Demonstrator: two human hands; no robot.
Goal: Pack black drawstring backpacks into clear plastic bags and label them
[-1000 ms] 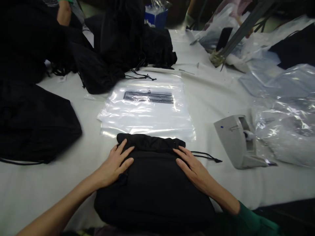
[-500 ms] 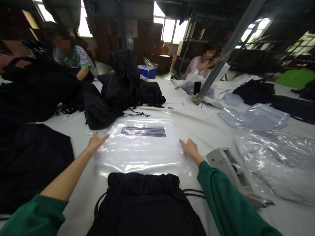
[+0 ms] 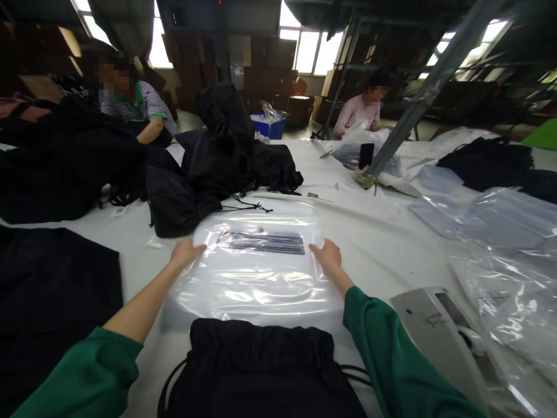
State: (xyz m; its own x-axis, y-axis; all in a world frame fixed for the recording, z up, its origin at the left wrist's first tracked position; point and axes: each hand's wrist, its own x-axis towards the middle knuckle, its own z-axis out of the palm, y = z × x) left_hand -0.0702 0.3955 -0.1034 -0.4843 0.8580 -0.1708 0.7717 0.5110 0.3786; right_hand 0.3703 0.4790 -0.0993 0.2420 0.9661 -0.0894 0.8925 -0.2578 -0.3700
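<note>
A stack of clear plastic bags [image 3: 261, 278] with a dark printed label lies on the white table in front of me. My left hand [image 3: 186, 253] grips its left edge, thumb on top and fingers beneath. On the opposite edge, my right hand [image 3: 328, 254] holds the stack the same way. The far part of the stack looks slightly raised between the hands. Nearest to me lies a black drawstring bag [image 3: 265, 371], its top edge close to the stack and its cords out at both sides.
Black bags [image 3: 217, 151] are heaped beyond the stack, with black fabric [image 3: 56, 290] at left. A grey device [image 3: 448, 337] and loose clear plastic [image 3: 522, 290] lie at right. A slanted metal post [image 3: 418, 110] rises from the table. Two people sit across it.
Both hands have closed on the stack's sides, and its far part has lifted a little. The view has shifted slightly, so the grey device appears larger and lower.
</note>
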